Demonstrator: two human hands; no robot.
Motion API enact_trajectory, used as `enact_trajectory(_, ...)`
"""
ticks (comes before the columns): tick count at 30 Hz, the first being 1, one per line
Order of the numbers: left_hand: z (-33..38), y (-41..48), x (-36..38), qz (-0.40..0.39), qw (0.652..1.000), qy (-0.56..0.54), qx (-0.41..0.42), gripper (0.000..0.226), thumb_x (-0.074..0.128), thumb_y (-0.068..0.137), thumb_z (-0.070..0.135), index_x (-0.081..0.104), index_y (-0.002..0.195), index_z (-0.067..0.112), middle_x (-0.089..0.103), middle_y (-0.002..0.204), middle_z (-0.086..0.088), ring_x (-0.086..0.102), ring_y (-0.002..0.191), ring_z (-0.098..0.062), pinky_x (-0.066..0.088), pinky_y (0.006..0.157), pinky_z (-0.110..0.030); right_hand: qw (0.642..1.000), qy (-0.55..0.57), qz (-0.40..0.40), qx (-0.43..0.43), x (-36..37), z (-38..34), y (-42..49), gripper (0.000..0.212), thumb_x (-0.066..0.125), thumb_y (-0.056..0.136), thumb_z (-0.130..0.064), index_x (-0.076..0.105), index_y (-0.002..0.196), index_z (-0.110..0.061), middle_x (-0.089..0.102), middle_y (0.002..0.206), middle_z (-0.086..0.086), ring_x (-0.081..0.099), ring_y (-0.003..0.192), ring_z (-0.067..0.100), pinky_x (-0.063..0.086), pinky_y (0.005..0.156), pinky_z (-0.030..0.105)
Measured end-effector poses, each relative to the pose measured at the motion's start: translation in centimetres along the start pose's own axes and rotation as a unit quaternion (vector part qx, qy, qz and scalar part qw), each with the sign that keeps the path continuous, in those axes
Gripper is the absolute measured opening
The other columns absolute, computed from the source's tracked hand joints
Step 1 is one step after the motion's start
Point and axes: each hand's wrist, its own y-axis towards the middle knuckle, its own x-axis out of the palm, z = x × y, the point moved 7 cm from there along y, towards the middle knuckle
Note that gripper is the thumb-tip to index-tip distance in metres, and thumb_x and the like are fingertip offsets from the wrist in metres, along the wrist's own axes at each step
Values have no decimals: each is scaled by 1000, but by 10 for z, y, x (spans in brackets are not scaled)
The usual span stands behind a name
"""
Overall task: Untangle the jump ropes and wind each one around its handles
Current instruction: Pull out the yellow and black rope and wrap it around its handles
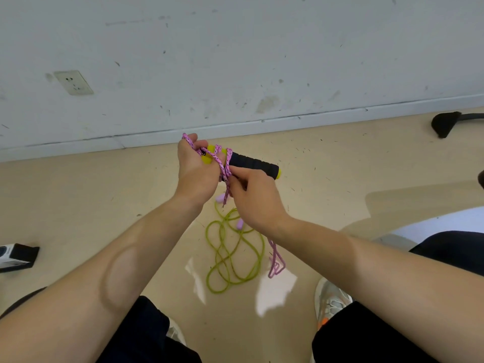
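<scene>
**Q:** Location of the item, and state of each grip?

**A:** The black foam handles (252,163) are held in the air above the floor (104,205), between the two grips. The left grip (195,166) is curled round the rope end of the handles and a loop of the pink braided rope (224,170). The right grip (255,197) pinches that rope just beneath the handles.

**Q:** Handling properties?

**A:** Judged light. The foam sleeve looks soft and non-slip, so take hold there. The braided rope is limp, and its turns will likely slacken unless the right grip holds tension.

**Q:** Orientation?

**A:** The long axis runs from the left grip out past the right grip, roughly level. The free yellow cap (278,173) points to the person's right. The rope turns sit crosswise at the end nearest the left grip. Below both grips, the green jump rope (235,255) lies on the floor in loose loops, not yet wound.
</scene>
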Motion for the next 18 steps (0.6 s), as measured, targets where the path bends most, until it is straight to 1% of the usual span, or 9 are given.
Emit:
enact_trajectory(2, -1, 0, 0, 6, 1000, 0, -8, 79, 77, 87, 23, 27, 148, 16, 47, 132, 4, 55, 122, -15, 58, 91, -42, 999, -40, 9, -29, -2, -4, 2, 30, 41, 104, -21, 69, 91, -22, 67, 68, -2, 54, 50, 19, 43, 48, 29)
enact_trajectory(3, -2, -1, 0, 14, 1000, -1, -11, 80, 78, 86, 22, 28, 147, 16, 46, 131, 4, 55, 122, -15, 58, 90, -40, 997, -59, 15, -46, -2, -6, 3, 29, 42, 104, -20, 68, 91, -20, 64, 66, -4, 51, 50, 15, 41, 50, 29)
enact_trajectory(7, -8, 1, -5, 45, 998, -29, -39, 75, 80, 83, 16, 33, 141, 16, 50, 125, 6, 60, 115, -17, 58, 88, -37, 990, -116, 8, -81, 11, -10, -2, 23, 42, 99, -10, 64, 104, -16, 61, 78, 3, 54, 69, 21, 49, 65, 43)
enact_trajectory(9, -8, 5, -10, 72, 995, -35, -52, 70, 77, 85, 10, 34, 140, 15, 52, 121, 7, 61, 108, -15, 57, 86, -31, 990, -112, 8, -84, 18, -10, -10, 20, 41, 99, -8, 60, 98, -16, 58, 81, 2, 52, 76, 21, 48, 74, 46)
enact_trajectory(12, -8, 14, -17, 82, 989, -91, -87, 68, 75, 85, 6, 35, 141, 2, 53, 110, -1, 61, 75, -10, 59, 67, -31, 997, -69, 1, -29, 22, -1, -17, 23, 38, 104, -17, 54, 90, -24, 64, 80, -4, 57, 76, 15, 49, 88, 55)
enact_trajectory(13, -10, 17, -19, 75, 985, -119, -102, 69, 74, 85, 4, 35, 141, -4, 51, 107, -6, 58, 64, -10, 57, 60, -30, 998, -55, -10, -8, 23, 3, -17, 22, 39, 105, -21, 57, 93, -26, 64, 78, -5, 59, 74, 14, 48, 89, 53)
enact_trajectory(15, -10, 20, -20, 49, 975, -173, -134, 65, 71, 85, 0, 39, 140, -9, 53, 105, -11, 59, 61, -14, 61, 65, -37, 999, -37, -33, 16, 21, 12, -14, 23, 43, 105, -26, 65, 100, -24, 63, 72, -6, 58, 68, 12, 51, 80, 40)
enact_trajectory(17, -9, 17, -17, 10, 965, -208, -160, 47, 66, 88, -2, 52, 132, -10, 64, 105, -14, 67, 78, -23, 60, 83, -50, 997, -35, -65, 34, 17, 20, -5, 25, 46, 104, -28, 71, 102, -22, 67, 78, 1, 62, 70, 21, 53, 71, 37)
enact_trajectory(18, -7, 14, -15, -11, 961, -221, -167, 36, 63, 90, -3, 59, 125, -9, 69, 105, -14, 68, 87, -27, 59, 87, -50, 995, -43, -82, 34, 14, 22, -1, 26, 48, 103, -30, 72, 101, -22, 69, 82, 6, 64, 74, 26, 53, 72, 36)
